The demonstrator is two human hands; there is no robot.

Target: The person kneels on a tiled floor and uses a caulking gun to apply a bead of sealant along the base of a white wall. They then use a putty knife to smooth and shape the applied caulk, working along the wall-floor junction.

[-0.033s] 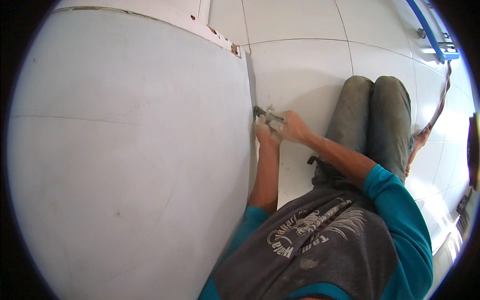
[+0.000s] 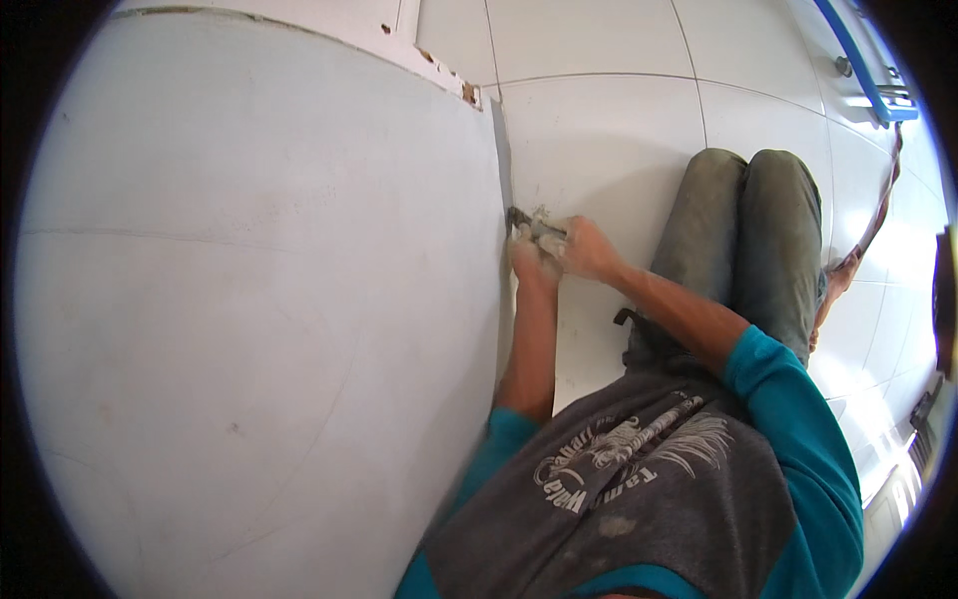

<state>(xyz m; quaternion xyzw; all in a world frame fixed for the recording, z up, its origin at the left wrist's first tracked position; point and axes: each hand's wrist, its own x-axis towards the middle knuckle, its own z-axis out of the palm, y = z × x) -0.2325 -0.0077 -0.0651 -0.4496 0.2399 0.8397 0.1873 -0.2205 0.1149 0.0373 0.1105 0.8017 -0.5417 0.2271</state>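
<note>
The shirt point(image 2: 718, 519) in the lower middle of the frame is dark grey, with teal sleeves point(image 2: 808, 419) and a teal collar point(image 2: 639, 577). A pale print point(image 2: 634, 444) joins a feathery, plant-like drawing with curved lettering; a light smudge point(image 2: 617, 526) sits below. The faded grey-green trousers point(image 2: 699, 215), right of centre, look dusty, especially around the knees.

Broad pale-grey flat panel point(image 2: 220, 290): matt, smooth, fine hairlines. White chipped edge strip point(image 2: 449, 79): rough, brown bared. Large white square floor tiles point(image 2: 599, 115): smooth, glossy toward right. Dark-grey printed shirt point(image 2: 699, 519), teal sleeves point(image 2: 798, 429), grey-green trousers point(image 2: 778, 235): matt cloth. Bare left hand point(image 2: 535, 260), bare right hand point(image 2: 591, 249): chalky smears. Small dark-tipped tool point(image 2: 516, 218): material unclear. Blue curved bar point(image 2: 850, 52): smooth.
</note>
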